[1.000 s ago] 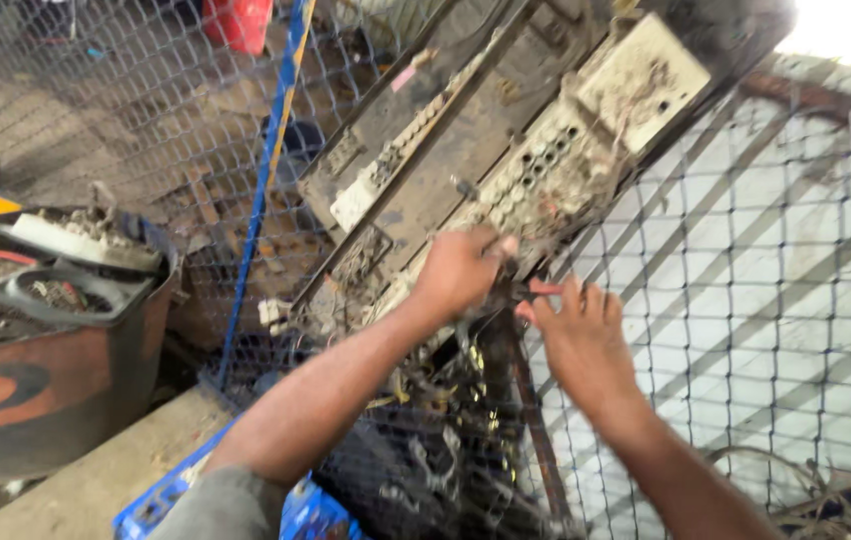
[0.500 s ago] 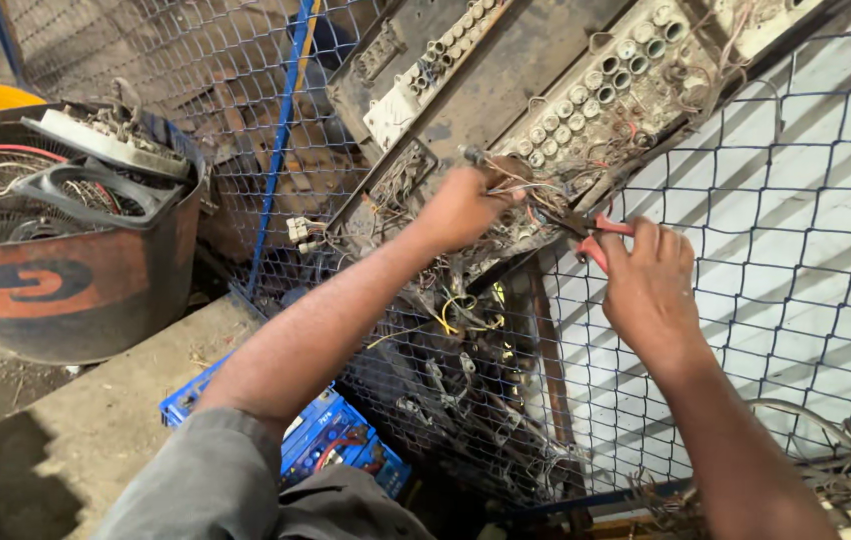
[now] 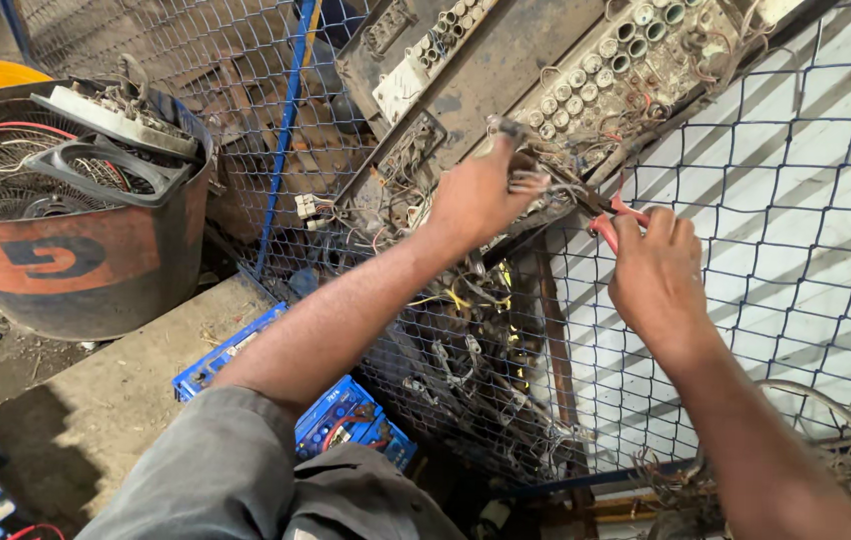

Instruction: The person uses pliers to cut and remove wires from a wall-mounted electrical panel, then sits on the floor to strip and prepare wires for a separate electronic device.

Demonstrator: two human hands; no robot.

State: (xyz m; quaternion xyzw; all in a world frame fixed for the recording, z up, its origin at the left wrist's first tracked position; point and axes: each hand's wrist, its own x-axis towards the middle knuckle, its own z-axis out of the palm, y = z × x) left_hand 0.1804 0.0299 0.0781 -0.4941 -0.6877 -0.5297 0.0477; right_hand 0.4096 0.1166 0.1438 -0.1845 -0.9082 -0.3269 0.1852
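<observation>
So, thin grey wires (image 3: 536, 180) are pinched by the left hand (image 3: 481, 195), while red-handled pliers (image 3: 601, 212) are gripped in the right hand (image 3: 658, 270) at the dusty beige circuit panel (image 3: 636, 60).

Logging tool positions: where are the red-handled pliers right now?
The red-handled pliers sit right of centre in the head view, in the right hand, tips at the wires the left hand grips.

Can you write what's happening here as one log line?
left hand: gripping tangled wires on dirty grey circuit panel | right hand: holding red-handled pliers at wires | behind: chain-link fence

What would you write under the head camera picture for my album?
The left hand grips wires on an old circuit panel while the right hand holds red-handled pliers beside a wire fence.
</observation>
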